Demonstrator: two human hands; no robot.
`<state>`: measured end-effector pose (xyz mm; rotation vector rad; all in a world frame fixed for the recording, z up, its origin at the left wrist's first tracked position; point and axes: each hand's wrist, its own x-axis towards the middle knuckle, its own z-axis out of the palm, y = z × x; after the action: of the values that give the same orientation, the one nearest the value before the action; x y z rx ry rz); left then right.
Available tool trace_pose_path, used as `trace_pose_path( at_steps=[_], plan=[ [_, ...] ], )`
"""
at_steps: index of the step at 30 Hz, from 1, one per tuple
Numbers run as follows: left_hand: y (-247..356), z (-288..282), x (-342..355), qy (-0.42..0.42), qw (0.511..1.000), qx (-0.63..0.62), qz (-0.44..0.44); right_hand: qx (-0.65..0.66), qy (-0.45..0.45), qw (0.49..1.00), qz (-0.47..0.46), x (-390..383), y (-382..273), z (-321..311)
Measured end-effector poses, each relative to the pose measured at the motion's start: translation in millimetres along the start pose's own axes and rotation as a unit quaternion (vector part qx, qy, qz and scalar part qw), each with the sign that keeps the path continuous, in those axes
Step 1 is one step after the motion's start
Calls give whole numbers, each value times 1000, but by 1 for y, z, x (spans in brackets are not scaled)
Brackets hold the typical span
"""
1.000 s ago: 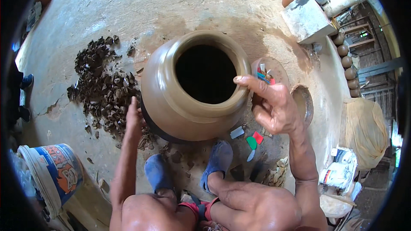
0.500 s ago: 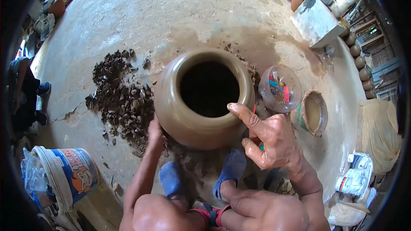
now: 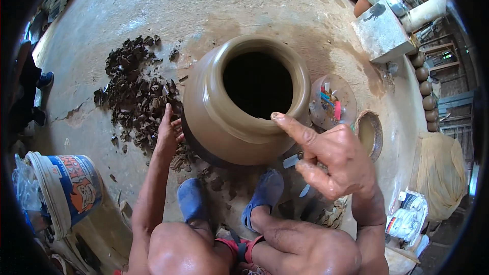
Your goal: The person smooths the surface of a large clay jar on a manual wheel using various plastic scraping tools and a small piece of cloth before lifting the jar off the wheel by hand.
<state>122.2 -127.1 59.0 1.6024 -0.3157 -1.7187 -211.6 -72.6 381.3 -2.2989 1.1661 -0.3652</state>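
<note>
On the floor: a shaped clay pot (image 3: 239,107) is steadied.
Left hand (image 3: 167,135): spread flat against the wall.
Right hand (image 3: 331,158): forefinger pressed on the rim; smoothing judged unfinished.

Large wet brown clay pot (image 3: 224,122) upright on floor, wide mouth open, darker band near base, seemingly unfired.

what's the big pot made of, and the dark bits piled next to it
The pot looks like wet, unfired clay: smooth brown walls with a damp sheen, fine horizontal ridges below the rim, and a darker band at the base. The dark bits look like clay trimmings, matte and curled, likely drier. The left hand rests against the pot's side; the right hand touches its rim.
</note>
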Motion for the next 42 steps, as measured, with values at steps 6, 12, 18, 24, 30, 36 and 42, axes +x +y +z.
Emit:
trace_pose_path(
  at_steps=[6, 12, 18, 24, 30, 36, 42],
  plan=[
    [15, 10, 43, -86, 988, -5, 130, -216, -43, 975, -4, 37, 15, -58],
    [24, 49, 30, -95, 950, 45, 295, -306, -157, 939, 11, 71, 21, -84],
    [-157, -24, -48, -82, 971, 182, -131, -310, -248, 917, 26, 82, 18, -84],
    [-51, -6, -9, -100, 989, 87, 67, -212, -297, 930, 39, 82, 28, -73],
    [68, 31, 78, -86, 967, 236, 48, -124, -347, 922, 119, 83, 11, -78],
    [77, 42, 99, -96, 916, 368, 127, -7, -368, 908, 199, 72, -6, -72],
    [-68, -5, -54, -114, 924, 355, -88, 85, -364, 877, 301, 73, -32, -47]
  ],
)
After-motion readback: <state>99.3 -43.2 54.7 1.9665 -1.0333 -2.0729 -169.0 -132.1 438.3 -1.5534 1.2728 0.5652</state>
